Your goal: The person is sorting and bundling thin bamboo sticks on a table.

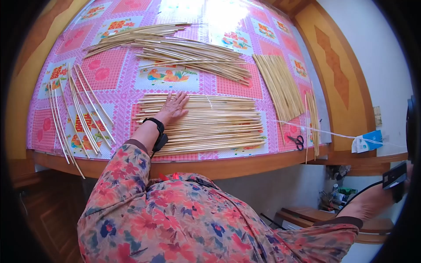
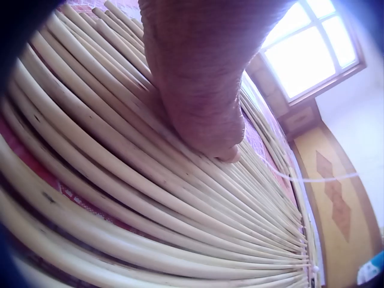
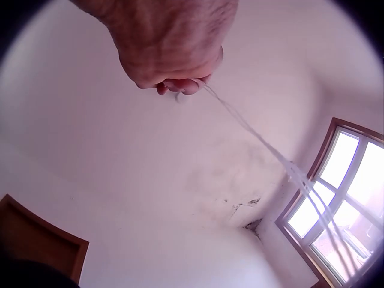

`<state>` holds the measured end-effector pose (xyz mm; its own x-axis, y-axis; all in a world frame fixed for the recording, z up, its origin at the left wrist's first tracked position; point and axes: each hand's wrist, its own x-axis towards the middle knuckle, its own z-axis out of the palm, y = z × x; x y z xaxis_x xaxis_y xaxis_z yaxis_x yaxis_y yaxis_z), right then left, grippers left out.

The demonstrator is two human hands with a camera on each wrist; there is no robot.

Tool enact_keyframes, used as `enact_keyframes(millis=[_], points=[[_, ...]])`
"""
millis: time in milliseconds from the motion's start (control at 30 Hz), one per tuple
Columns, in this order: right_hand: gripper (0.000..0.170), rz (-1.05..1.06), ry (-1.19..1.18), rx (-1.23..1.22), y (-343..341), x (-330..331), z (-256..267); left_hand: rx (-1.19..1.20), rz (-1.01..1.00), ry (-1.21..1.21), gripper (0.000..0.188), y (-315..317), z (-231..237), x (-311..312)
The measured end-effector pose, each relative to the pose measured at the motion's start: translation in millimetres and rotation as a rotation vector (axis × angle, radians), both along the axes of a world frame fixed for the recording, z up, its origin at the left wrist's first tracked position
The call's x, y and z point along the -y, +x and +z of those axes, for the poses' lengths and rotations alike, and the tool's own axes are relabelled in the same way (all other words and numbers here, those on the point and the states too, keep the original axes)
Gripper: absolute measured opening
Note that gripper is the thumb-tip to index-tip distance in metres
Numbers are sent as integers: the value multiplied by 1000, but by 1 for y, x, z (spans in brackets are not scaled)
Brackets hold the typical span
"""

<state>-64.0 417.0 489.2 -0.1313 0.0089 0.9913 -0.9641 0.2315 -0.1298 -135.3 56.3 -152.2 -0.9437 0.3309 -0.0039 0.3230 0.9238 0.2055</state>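
I rest my open left hand (image 1: pixel 175 106) on sticks (image 1: pixel 210 131), likely light, stiff, prone to roll: best gathered mid-length. My right hand (image 3: pixel 174 48) grips soft-looking cord (image 3: pixel 258 137), running toward 4 o'clock.

Head view: bright, glare washing out far tablecloth (image 1: pixel 221 15); edges distorted, corners dk. Wrist views, 2 of 2: window (image 3: pixel 340 159) overexp., foreground dimmer, detail soft

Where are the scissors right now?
In the head view, the scissors lie on the person's right, near the front edge of the table, just left of the narrow bundle of sticks.
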Motion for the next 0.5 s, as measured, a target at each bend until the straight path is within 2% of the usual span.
enact_keyframes(millis=[133,167,233,300,333,367,400,433,500], points=[[22,493,181,435,-15,1,-46,111,20,4,61,-2,12,-4],[22,510,172,428,-24,7,-68,136,28,-14,61,-3,15,-5],[17,774,-16,608,-42,26,-121,111,90,17,59,-3,19,-5],[13,956,-89,836,-63,-7,-149,119,88,-4,59,-5,29,-4],[12,574,-28,753,-71,11,-188,133,77,-2,58,-3,33,-4],[9,573,32,888,-79,33,-219,24,73,19,53,-1,39,-7],[9,500,179,863,-92,37,-251,32,79,4,53,0,42,-7],[5,647,37,1171,-100,45,-293,4,122,36,51,-1,46,-8],[4,642,226,1343,-111,64,-370,-15,179,58,48,3,53,-8]])
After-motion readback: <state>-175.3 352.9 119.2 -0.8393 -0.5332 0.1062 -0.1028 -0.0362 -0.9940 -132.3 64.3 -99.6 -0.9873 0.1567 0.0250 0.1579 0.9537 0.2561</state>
